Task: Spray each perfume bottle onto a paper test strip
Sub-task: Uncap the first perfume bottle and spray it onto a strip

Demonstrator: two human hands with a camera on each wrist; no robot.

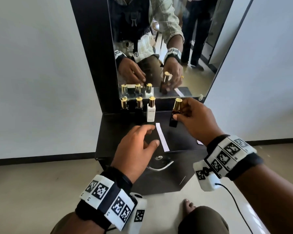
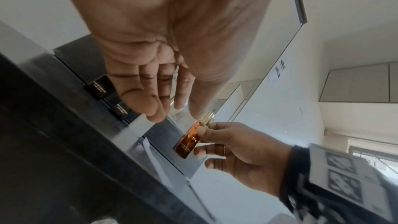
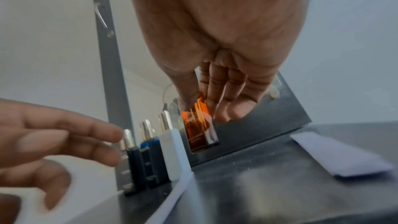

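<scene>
My right hand [image 1: 195, 119] pinches the amber glass perfume bottle with the gold cap [image 1: 175, 114], thumb on the front face, fingers behind; the bottle is just off the black vanity top [image 1: 181, 137], tilted slightly, cap on. My left hand [image 1: 137, 144] hovers with fingers loosely spread, holding nothing, tips just beside the long white paper test strip [image 1: 162, 137] lying flat in front of the bottle row.

Step in hand, as I judge it: get bottle and strip together for a spray. To do it well:
- Cap comes off first; nozzle must face the strip, not the mirror [image 1: 167, 48].
- Left pinches the strip by one end and lifts it clear.
- Hold by the glass body, index finger free for the pump.

White bottle [image 1: 150, 112] and two dark bottles [image 1: 139, 107] stand against the mirror base, untouched. A second strip [image 3: 342, 156] lies to the right.
</scene>
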